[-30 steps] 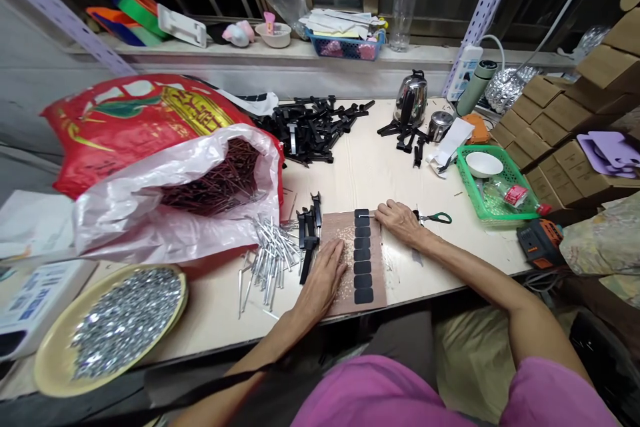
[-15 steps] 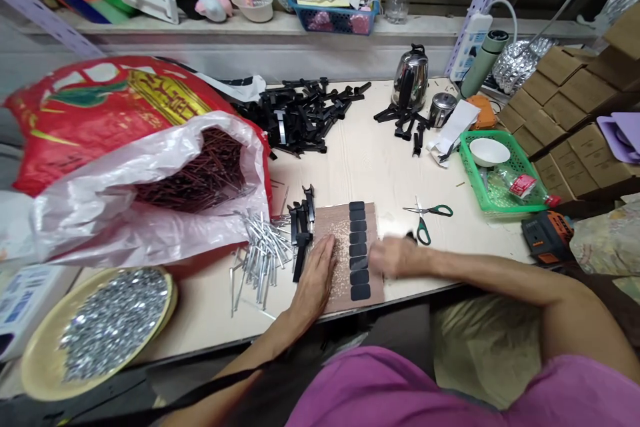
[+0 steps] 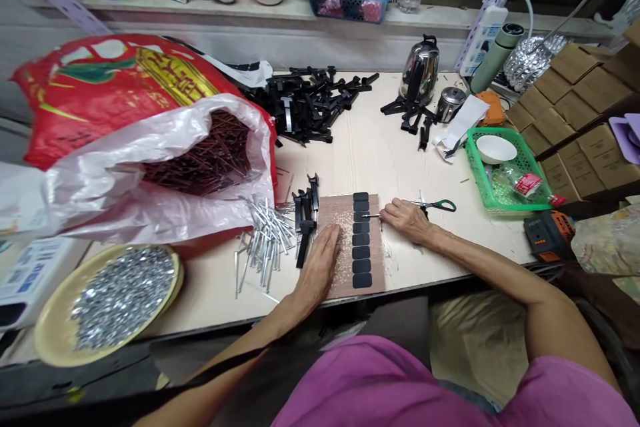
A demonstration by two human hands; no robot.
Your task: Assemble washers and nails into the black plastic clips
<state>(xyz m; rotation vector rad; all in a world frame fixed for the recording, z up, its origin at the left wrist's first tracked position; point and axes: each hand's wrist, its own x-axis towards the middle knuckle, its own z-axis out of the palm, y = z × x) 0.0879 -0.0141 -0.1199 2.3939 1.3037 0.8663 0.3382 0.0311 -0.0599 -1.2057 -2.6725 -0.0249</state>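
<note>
A brown sheet [image 3: 340, 283] with pale specks lies near the table's front edge. It carries a column of black rounded pads [image 3: 362, 252]. My left hand [image 3: 323, 257] rests flat on the sheet's left side, fingers stretched out. At the sheet's right edge, my right hand [image 3: 407, 219] is closed on a thin metal tool [image 3: 371, 215], whose tip lies over one of the upper pads; its exact kind is too small to tell. Green-handled scissors [image 3: 444, 205] lie just behind my right hand, partly covered. Left of the sheet stand several black plastic clips [image 3: 304, 213].
Long silver nails [image 3: 267, 237] lie loose by a red sack [image 3: 125, 73] of brown rods. A yellow bowl [image 3: 50, 337] of small metal pieces is at front left. Behind are piled black parts [image 3: 310, 103] and a steel kettle [image 3: 420, 70]; a green basket [image 3: 483, 190] stands right.
My right hand, blurred before over the lower pads, has moved up to the upper pads, and the metal tool now shows. My left hand stays on the sheet. The view has shifted slightly.
</note>
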